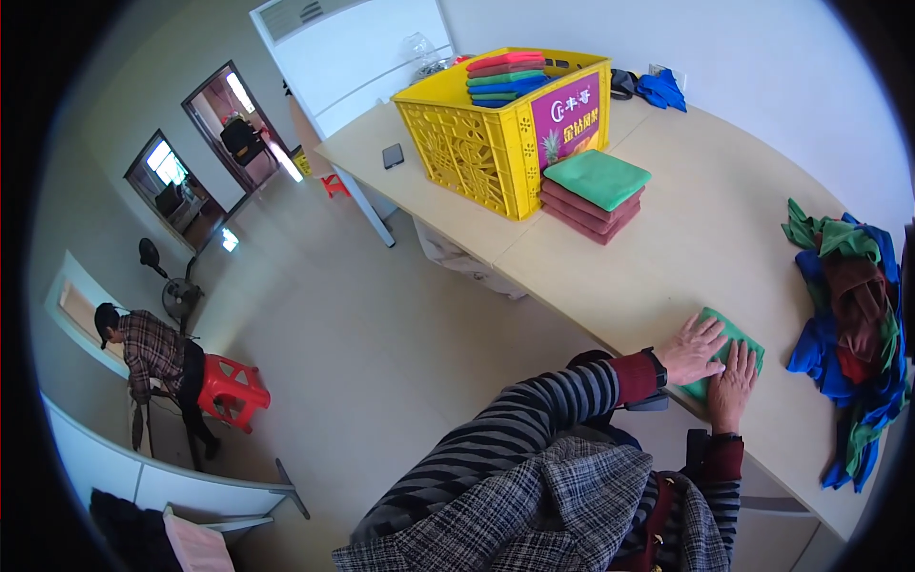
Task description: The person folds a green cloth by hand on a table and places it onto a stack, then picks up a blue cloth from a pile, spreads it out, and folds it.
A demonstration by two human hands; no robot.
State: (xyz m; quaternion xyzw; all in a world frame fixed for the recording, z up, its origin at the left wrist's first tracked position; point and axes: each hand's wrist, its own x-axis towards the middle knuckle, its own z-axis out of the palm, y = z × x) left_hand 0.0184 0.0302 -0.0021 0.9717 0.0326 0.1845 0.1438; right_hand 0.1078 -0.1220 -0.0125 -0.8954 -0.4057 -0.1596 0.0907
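Note:
Both of my hands press down on a folded green cloth [740, 334] near the table's front edge. My left hand [691, 353] lies across its left part with the fingers stretched out. Beside it, my right hand [732, 389] rests flat on the nearer right part, fingers extended. Parts of the cloth are hidden beneath the hands. Farther back stands a neat stack, with a folded green cloth [599, 177] on top of several folded brown cloths [589, 217]. To the right lies a loose heap of blue, green and brown cloths [858, 296].
A yellow plastic crate [467, 157] behind the stack holds folded cloths [505, 78] in several colours. A phone [393, 155] lies left of it on the table [696, 229]. Across the room, a person [157, 353] in a plaid shirt bends beside a red stool [233, 391].

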